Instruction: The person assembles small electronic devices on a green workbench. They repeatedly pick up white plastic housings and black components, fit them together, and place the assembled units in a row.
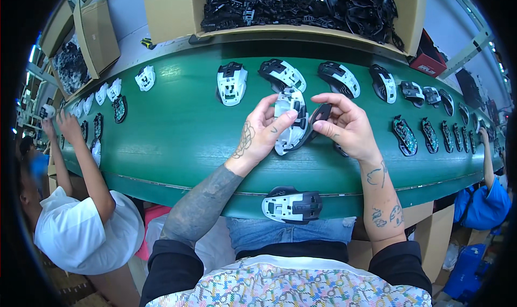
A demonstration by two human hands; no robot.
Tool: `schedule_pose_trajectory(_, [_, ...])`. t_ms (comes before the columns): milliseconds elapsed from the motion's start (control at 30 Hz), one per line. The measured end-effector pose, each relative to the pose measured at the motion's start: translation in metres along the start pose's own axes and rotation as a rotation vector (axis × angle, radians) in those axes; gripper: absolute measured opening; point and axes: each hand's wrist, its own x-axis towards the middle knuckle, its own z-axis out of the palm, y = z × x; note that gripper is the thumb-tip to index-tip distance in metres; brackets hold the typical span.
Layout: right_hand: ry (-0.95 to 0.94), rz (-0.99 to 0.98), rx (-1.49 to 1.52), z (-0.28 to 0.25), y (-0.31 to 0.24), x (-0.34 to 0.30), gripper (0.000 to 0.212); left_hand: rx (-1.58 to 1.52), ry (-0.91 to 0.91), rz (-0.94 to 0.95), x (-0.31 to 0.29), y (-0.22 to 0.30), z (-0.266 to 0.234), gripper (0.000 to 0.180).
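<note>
My left hand (257, 135) grips a white and black computer mouse shell (288, 137) above the green belt, its thumb pressed on the inner side. Between the thumb and fingers of my right hand (351, 130) is a black curved plastic piece (321, 114), held against or close beside the shell's right edge; whether they touch I cannot tell. Another white and black mouse shell (291, 206) lies at the near edge of the belt, in front of my lap. Just beyond my hands rests a mouse shell (283, 74), partly hidden by the held one.
Farther along the belt (177, 129) sit several mouse shells (338, 80) and, at right, several mouse bases with green circuit boards (404, 136). A cardboard box (175, 11) of black plastic parts (301, 5) stands behind. Co-workers (89, 221) sit left and right (482, 205).
</note>
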Motion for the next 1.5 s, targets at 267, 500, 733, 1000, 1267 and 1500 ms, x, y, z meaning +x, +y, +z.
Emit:
schedule_pose_trajectory(267, [0.089, -0.181, -0.470, 0.010, 0.003, 0.000, 0.039, 0.418, 0.042, 0.190, -0.003, -0.009, 0.002, 0.064])
schedule_pose_trajectory(500, [0.225, -0.165, -0.525, 0.020, 0.008, 0.001, 0.047, 0.506, -0.096, 0.174, -0.004, -0.007, -0.002, 0.077])
schedule_pose_trajectory(733, [0.100, 0.092, -0.112, 0.033, 0.028, 0.001, 0.068, -0.358, 0.004, -0.007, -0.004, 0.006, 0.003, 0.048])
schedule_pose_trajectory(1000, [0.096, 0.160, 0.066, 0.030, 0.017, -0.002, 0.053, -0.072, -0.027, 0.042, 0.001, 0.023, -0.008, 0.051])
schedule_pose_trajectory(1267, [0.081, 0.089, 0.155, 0.039, 0.022, 0.003, 0.051, -0.113, -0.053, 0.107, 0.002, 0.022, -0.026, 0.042])
schedule_pose_trajectory(1500, [0.210, 0.008, 0.021, 0.022, -0.016, -0.030, 0.042, -0.487, 0.039, 0.095, 0.013, 0.058, -0.069, 0.043])
